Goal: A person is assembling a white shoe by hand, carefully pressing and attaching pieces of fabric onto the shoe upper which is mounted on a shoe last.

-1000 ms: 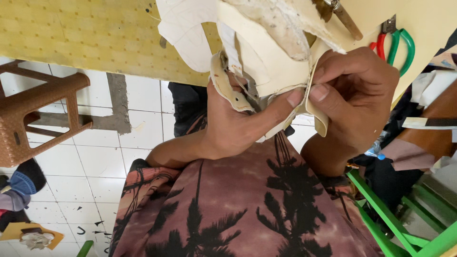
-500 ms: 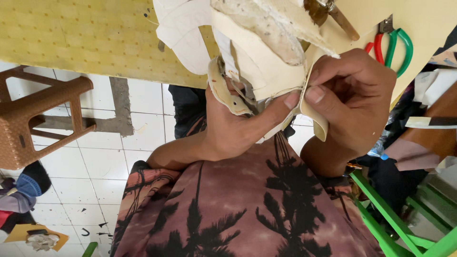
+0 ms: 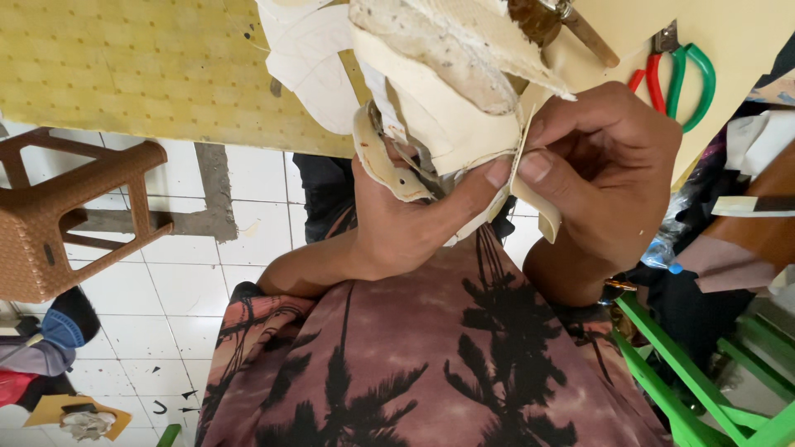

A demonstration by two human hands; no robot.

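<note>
Head view shows 1 cream shoe upper [image 3: 447, 108] at 12 o'clock, held just above the person's chest. The left hand [image 3: 406, 223] wraps it from below, fingers closed around it; the right hand [image 3: 604, 165] at 3 o'clock pinches 1 thin edge strip between thumb and forefinger. It looks light, soft and floppy, best gripped at the seam edge. 1 pair of pliers [image 3: 675, 70] lies on the counter [image 3: 124, 74]; 1 brown stool [image 3: 66, 215] stands at 9 o'clock.

Soft, even daylight fills my view, with no glare and only faint shadows under my hands. Everything looks sharp, though straight lines bend slightly near the edges.
</note>
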